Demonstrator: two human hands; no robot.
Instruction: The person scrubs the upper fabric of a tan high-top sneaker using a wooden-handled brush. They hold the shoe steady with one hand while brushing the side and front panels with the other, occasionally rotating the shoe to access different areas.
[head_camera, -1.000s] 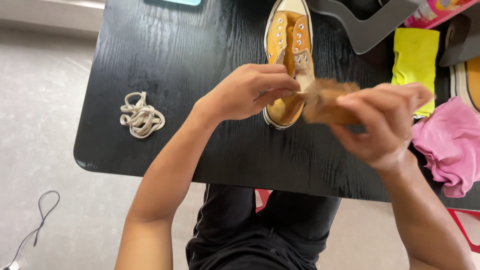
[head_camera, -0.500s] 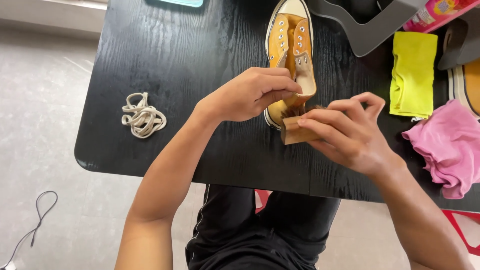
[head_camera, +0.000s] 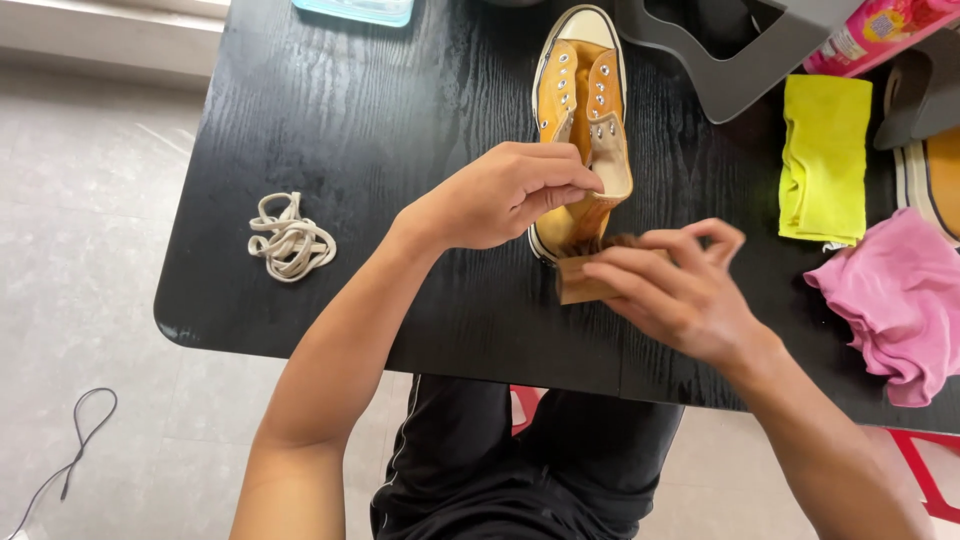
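On the table (head_camera: 400, 150), near the far edge at the middle – a laceless sneaker (head_camera: 578, 90), toe pointing away. At its heel end, the left hand (head_camera: 505, 195) gripping the side, and just to the right the right hand (head_camera: 680, 290) with a wooden brush (head_camera: 585, 272) against the heel. Well apart to the left – a bundle of shoelaces (head_camera: 290, 238). Right of the sneaker, a folded cloth (head_camera: 825, 160); nearer and further right, a crumpled cloth (head_camera: 900, 300). Behind the folded cloth, a stand (head_camera: 740, 50). On the floor at the lower left, a cable (head_camera: 70, 440).
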